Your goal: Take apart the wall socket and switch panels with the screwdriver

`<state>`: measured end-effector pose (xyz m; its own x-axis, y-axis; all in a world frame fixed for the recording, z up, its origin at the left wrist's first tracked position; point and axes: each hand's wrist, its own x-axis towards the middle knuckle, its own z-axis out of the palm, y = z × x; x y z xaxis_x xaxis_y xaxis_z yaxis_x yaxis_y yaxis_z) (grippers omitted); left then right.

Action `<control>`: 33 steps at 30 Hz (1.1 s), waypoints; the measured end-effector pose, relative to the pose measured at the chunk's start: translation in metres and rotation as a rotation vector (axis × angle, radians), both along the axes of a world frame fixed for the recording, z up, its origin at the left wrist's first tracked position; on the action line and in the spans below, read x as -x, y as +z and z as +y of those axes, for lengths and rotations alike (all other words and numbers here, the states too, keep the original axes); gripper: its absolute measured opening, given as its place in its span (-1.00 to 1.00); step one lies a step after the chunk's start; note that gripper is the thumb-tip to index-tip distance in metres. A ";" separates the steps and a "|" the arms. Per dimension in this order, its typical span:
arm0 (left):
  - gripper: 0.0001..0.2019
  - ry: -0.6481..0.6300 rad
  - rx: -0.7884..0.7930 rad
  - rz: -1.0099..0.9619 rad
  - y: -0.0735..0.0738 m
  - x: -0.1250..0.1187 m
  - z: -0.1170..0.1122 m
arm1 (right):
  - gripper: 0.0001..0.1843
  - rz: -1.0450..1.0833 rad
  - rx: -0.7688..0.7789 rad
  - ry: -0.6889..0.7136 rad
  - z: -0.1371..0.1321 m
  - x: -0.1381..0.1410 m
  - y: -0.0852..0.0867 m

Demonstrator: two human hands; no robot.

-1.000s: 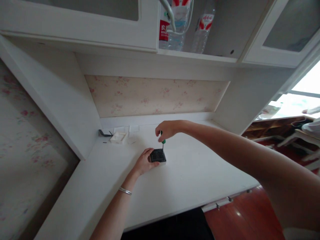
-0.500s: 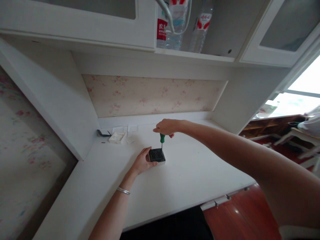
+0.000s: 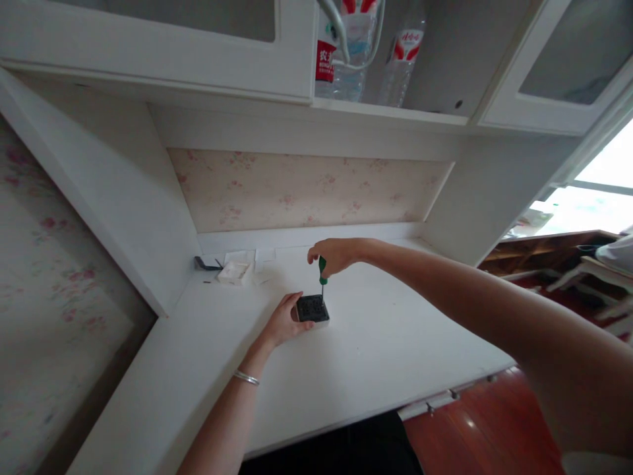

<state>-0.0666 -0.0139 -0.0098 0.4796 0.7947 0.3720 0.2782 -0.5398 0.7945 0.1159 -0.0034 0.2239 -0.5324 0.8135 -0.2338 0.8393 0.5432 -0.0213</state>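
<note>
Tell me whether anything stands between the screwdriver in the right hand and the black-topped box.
Nothing visible does: the right hand holds the green screwdriver, its shaft down at the box near its right edge; the left hand holds the opposite side.

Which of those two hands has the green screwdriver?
The right hand: it holds the green-handled screwdriver, shaft pointing down at the black-topped box. The left hand, on the arm with the silver bangle, grips the box's side.
</note>
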 end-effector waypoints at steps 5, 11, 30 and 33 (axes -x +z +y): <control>-0.22 0.001 0.011 0.005 0.002 0.001 -0.001 | -0.58 -0.033 0.068 -0.151 -0.005 0.002 0.004; -0.24 0.001 0.020 -0.011 0.001 0.000 -0.001 | -0.52 0.007 0.107 -0.063 -0.007 0.005 0.008; -0.20 -0.007 0.032 0.026 0.008 0.001 -0.004 | -0.53 0.041 0.213 -0.166 -0.011 0.003 0.013; -0.20 -0.005 0.022 0.057 0.011 0.003 -0.005 | -0.65 0.009 0.190 -0.179 -0.013 0.003 0.014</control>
<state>-0.0692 -0.0185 0.0012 0.5037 0.7998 0.3265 0.3207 -0.5240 0.7890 0.1132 -0.0160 0.2382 -0.3866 0.8369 -0.3874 0.9211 0.3714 -0.1168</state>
